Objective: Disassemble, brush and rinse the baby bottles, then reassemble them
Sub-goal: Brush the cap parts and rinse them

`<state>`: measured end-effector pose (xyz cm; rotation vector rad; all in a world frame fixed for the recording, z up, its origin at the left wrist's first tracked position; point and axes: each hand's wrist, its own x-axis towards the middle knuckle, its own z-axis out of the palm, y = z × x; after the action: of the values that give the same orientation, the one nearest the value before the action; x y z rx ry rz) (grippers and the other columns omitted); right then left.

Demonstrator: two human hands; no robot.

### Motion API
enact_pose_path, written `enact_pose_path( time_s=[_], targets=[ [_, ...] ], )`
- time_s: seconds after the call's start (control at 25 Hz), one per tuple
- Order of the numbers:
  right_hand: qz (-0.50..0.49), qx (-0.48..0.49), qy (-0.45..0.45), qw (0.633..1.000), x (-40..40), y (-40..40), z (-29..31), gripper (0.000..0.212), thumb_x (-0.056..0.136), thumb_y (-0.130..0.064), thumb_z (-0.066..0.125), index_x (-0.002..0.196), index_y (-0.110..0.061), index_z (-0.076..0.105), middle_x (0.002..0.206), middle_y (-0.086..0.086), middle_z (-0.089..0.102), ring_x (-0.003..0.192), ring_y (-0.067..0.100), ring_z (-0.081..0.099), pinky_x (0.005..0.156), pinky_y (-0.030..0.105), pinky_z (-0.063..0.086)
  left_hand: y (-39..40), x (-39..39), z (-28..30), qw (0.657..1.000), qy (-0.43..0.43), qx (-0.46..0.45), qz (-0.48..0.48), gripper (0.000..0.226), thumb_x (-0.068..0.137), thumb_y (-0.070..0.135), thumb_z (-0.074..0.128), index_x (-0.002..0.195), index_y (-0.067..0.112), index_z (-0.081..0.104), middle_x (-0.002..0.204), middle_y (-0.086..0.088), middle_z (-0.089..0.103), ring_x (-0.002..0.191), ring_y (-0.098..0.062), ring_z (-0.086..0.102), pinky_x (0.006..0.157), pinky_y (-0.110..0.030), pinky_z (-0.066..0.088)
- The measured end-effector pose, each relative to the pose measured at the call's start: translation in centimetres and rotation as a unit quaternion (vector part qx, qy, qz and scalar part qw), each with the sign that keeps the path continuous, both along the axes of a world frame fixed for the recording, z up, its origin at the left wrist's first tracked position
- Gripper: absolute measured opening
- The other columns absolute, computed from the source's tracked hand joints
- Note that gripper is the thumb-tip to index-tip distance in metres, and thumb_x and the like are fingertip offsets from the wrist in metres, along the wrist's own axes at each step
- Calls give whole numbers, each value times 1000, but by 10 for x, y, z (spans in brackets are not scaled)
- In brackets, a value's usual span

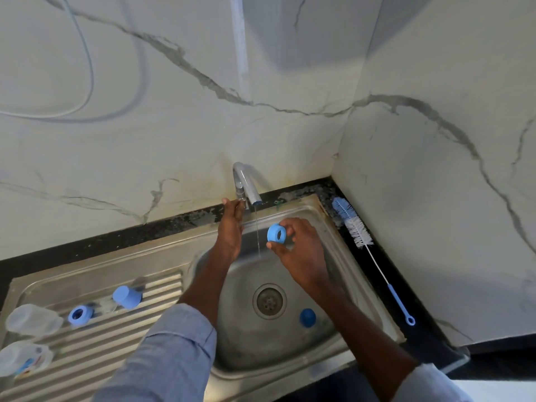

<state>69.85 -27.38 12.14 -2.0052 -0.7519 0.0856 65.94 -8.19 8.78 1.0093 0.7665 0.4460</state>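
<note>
My right hand (301, 250) pinches a blue bottle collar ring (276, 233) over the sink basin (237, 300), just right of a thin stream of water from the tap (246, 181). My left hand (230, 227) reaches up to the tap's handle, fingers at it. A blue cap (307, 317) lies in the basin near the drain (269, 300). On the ribbed drainboard (116, 338) lie a second blue ring (79, 315), a blue cap (127, 297), a clear teat (108, 305) and two clear bottles (32, 320) (24, 359).
A blue-and-white bottle brush (359, 230) lies on the dark counter strip right of the sink, against the marble wall. The wall corner stands close behind the tap. A hose hangs on the wall at upper left.
</note>
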Motion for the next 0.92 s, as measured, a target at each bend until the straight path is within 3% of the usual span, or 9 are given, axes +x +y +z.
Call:
enact_pose_path(
  time_s=[0.12,0.2,0.28,0.4,0.56,0.68,0.8,0.92],
  targets=[
    [9,-13,-64,998,2,-1,-3,44,80,-37,81,117,-28,60,110,-7,59,97,14,58,84,38,56,6,-7,0,999,24,33,-3,59,109,55,30,150,15,46,148,2,58,142,-17,45,119,-48,26],
    [14,-16,-85,996,5,-5,-10,45,81,-33,84,119,-29,60,111,-5,60,96,12,60,82,33,57,-3,-20,-6,994,71,42,67,44,108,43,44,139,15,56,135,-6,66,126,-25,59,103,-45,43],
    [-2,-26,-65,998,7,-9,-17,47,80,-29,86,120,-29,61,113,-6,59,98,12,62,81,29,57,-27,-31,-10,989,96,15,112,28,105,34,51,120,15,66,115,-12,74,105,-29,66,86,-40,50],
    [-15,-52,-53,997,15,-16,-23,54,76,-18,85,123,-27,60,116,-5,58,99,17,62,83,33,54,-66,-40,-14,991,122,-4,62,20,99,31,61,112,18,70,102,-10,79,87,-22,72,79,-37,52],
    [23,-108,-83,990,21,-29,-24,79,72,-13,86,138,-28,46,123,-5,60,107,21,55,85,27,39,-100,-35,-5,990,88,-70,-81,36,96,47,67,116,17,70,100,-3,77,88,-18,76,86,-38,54],
    [65,-171,-105,977,26,-43,-25,86,77,-19,85,149,-26,39,136,-3,58,123,22,49,93,31,41,-123,-24,-3,988,67,-103,-95,31,95,38,70,116,15,69,114,-10,76,97,-24,75,92,-39,54],
    [117,-128,-56,983,39,-70,-30,73,82,-15,80,147,-23,47,129,-4,61,119,21,53,100,38,48,-141,-14,-7,990,59,-123,-38,31,99,25,67,126,11,65,115,-15,73,101,-28,72,85,-35,56],
    [13,-107,-14,994,64,-114,-46,46,87,-8,68,132,-18,63,124,5,63,118,27,57,101,41,49,-150,-6,-11,989,56,-137,1,28,100,20,65,127,15,66,109,-11,73,92,-23,72,79,-33,56]
  ],
)
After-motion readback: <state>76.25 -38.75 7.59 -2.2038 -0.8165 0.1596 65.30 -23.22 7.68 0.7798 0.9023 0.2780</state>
